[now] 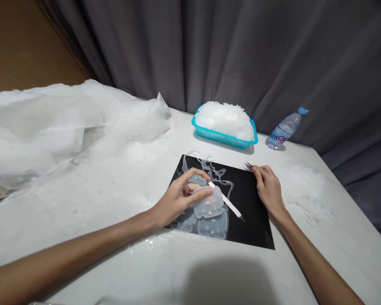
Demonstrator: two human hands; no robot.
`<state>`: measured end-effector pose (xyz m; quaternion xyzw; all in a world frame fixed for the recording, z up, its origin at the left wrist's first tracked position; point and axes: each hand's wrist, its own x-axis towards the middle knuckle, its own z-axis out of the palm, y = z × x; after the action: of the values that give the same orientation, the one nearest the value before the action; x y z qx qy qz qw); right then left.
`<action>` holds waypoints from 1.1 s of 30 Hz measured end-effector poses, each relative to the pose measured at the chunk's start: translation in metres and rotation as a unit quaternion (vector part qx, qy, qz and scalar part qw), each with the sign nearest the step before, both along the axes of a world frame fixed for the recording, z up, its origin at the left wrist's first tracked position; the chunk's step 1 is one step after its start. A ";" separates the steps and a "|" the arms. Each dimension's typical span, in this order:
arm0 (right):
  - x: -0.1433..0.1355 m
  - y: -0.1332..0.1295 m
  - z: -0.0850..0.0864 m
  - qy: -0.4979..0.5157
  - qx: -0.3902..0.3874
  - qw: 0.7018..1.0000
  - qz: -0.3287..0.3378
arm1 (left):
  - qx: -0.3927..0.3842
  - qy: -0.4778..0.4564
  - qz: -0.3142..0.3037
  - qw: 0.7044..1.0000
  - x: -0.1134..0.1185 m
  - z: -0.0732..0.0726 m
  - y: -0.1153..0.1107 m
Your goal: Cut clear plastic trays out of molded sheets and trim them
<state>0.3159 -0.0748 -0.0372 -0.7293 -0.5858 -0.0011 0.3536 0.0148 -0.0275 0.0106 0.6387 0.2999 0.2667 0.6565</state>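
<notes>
My left hand (186, 192) pinches a translucent plastic piece (208, 202) between thumb and fingers, above a black mat (250, 207). The piece is thin, with rounded corners and small raised marks. Beneath it, similar translucent pieces (212, 228) and thin clear trimmed strips (216, 173) lie on the mat. A white pen-like tool (231, 205) with a dark pointed tip slants beside the held piece; whether my left fingers touch it I cannot tell. At the mat's right edge, my right hand (268, 186) is closed on slim dark tweezers (248, 166), tips pointing left.
Behind the mat stands a turquoise basket (224, 137) heaped with whitish translucent pieces. A water bottle (285, 129) is to its right. Large clear plastic bags (114, 110) cover the left side. Loose clear scraps (305, 190) are piled at right. A grey curtain (216, 51) hangs behind.
</notes>
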 end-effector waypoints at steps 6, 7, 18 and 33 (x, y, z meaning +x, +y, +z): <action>0.003 0.002 -0.005 0.006 0.002 1.000 0.012 | -0.052 -0.007 0.014 0.999 0.002 0.003 0.006; 0.003 0.002 -0.006 0.005 0.003 1.000 0.010 | -0.076 -0.018 0.014 0.997 0.002 0.004 0.006; 0.008 0.002 -0.017 -0.023 0.014 1.000 0.011 | -0.228 -0.100 -0.018 0.968 0.006 0.007 0.007; 0.034 -0.004 0.006 -0.096 -0.035 0.982 -0.159 | -0.277 -0.110 -0.040 0.954 0.001 0.008 0.014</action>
<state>0.3503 -0.0792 -0.0314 -0.8215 -0.4934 -0.1070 0.2650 0.0162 -0.0134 0.0191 0.4095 0.2623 0.2154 0.8468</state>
